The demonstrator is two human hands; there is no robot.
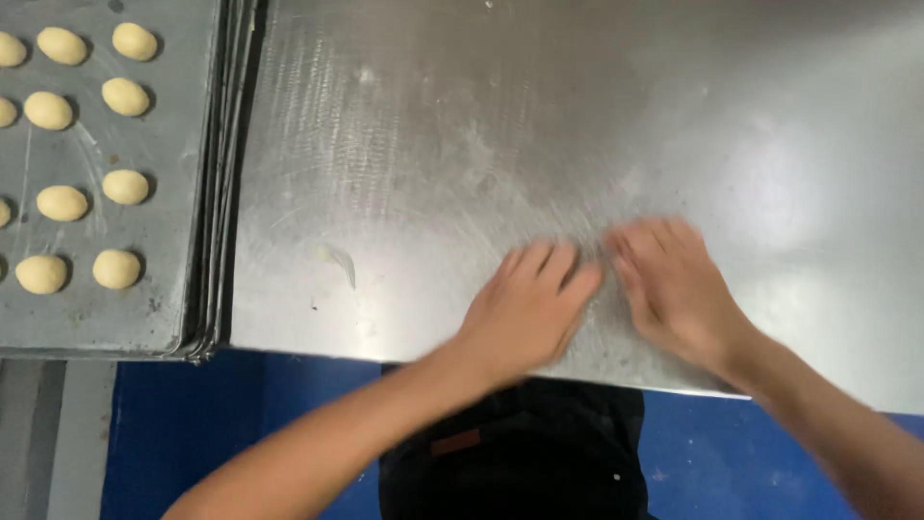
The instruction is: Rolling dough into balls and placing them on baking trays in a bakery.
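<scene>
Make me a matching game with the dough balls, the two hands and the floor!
Things:
1. dough balls
2. left hand
3. right hand
4. floor

Descriptions:
A. blue, below the table edge
B. pale yellow, in rows on a grey tray
C. flat on the steel table, nearer the tray
D. flat on the table, farther from the tray

Pairs: 1-B, 2-C, 3-D, 4-A

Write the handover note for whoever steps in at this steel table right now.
Left hand: palm down on the steel table, fingers spread; whether it covers anything cannot be told.
Right hand: flat beside it, also blurred.
Done: pale dough balls sit in rows on the top tray of a stack at the table's left.
Left: a small dough smear lies on the table; tray's near strip is bare.
</scene>
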